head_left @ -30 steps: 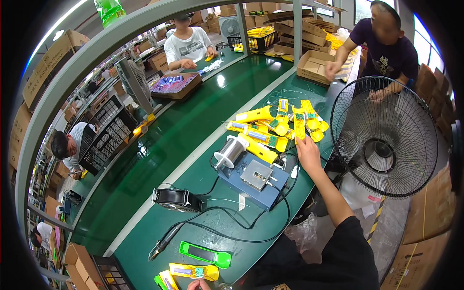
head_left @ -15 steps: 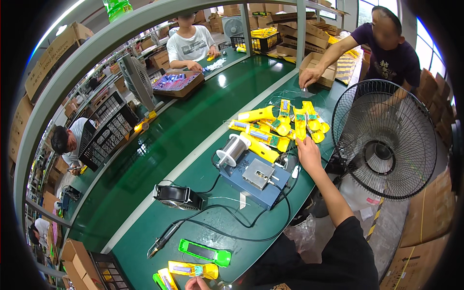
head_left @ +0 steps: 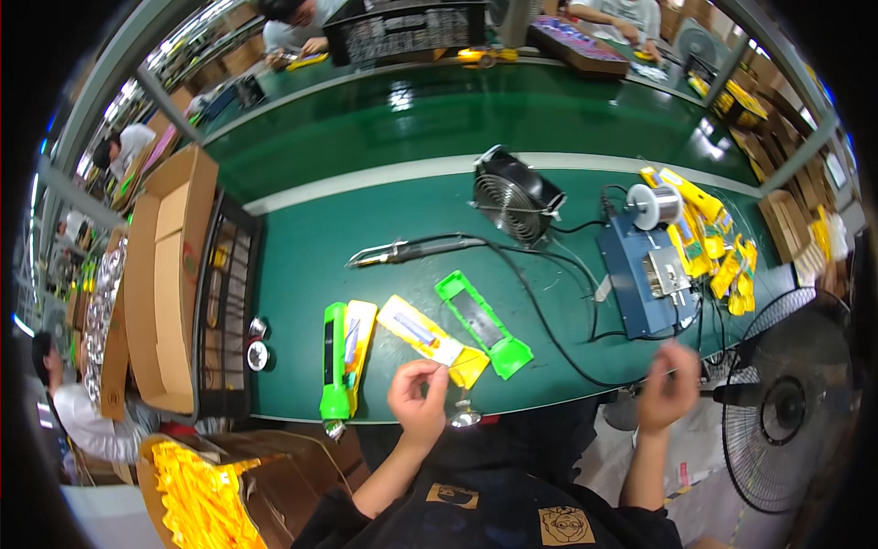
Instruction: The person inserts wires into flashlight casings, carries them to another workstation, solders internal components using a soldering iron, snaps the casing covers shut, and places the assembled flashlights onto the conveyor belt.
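Observation:
My left hand [head_left: 419,399] has thumb and forefinger pinched together at the lower end of a yellow flashlight half-shell [head_left: 413,326]. A thin line shows at the fingertips, but I cannot make out what they hold. A shiny reflector cup [head_left: 465,417] sits by this hand at the table's near edge. To the right of the shell lies an open green half-shell [head_left: 483,322]. On the left, a green flashlight casing [head_left: 335,361] lies against another yellow shell [head_left: 360,337]. My right hand [head_left: 669,388], its fingers curled and smeared by motion, is raised near the table's front edge, below the blue soldering station [head_left: 631,284].
A soldering iron [head_left: 421,249] lies behind the shells, its cable looping right. A small black fan [head_left: 518,197], a solder spool [head_left: 655,207] and piled yellow shells [head_left: 713,238] stand farther back. Left are a cardboard box [head_left: 165,293] and black crate [head_left: 224,320]; right, a caged fan [head_left: 786,407].
My view has swung left. My right hand has come away from the yellow shell pile toward me. My left hand stays at the yellow half-shell.

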Motion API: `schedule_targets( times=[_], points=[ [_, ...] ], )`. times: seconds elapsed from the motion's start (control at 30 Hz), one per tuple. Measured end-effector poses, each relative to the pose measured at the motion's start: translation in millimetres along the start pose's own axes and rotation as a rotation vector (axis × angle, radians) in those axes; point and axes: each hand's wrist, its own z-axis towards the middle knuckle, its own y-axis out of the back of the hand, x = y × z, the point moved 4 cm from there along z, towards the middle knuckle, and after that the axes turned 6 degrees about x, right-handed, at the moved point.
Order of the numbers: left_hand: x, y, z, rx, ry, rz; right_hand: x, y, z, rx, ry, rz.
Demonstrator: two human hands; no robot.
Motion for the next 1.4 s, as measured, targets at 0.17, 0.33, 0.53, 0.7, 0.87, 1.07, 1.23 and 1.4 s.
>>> schedule_targets(
  times=[0.17, 0.33, 0.53, 0.7, 0.87, 1.07, 1.23, 1.4],
  points=[
    [-11, 7, -5, 0.039, -0.020, 0.057, 77, -85, -7, 0.440, -0.037, 0.347],
    [-19, 27, -7, 0.017, -0.073, 0.241, 85, -123, 9, 0.579, -0.198, 0.480],
    [-24, 35, -3, 0.006, -0.019, 0.397, 83, -198, 68, 0.731, 0.151, 0.224],
    [-26, 37, 0, 0.067, 0.098, 0.508, 73, -243, 82, 0.815, 0.266, 0.073],
    [-23, 45, -5, 0.004, 0.060, 0.316, 90, -210, 65, 0.739, 0.182, 0.306],
    [-26, 26, -2, 0.108, -0.042, 0.267, 101, -136, 9, 0.898, -0.057, 0.628],
    [-25, 6, -2, 0.210, -0.050, 0.347, 82, -126, -19, 0.707, -0.024, 0.549],
    [-27, 0, -10, 0.183, -0.075, 0.375, 73, -123, -30, 0.639, -0.035, 0.670]
  ],
)
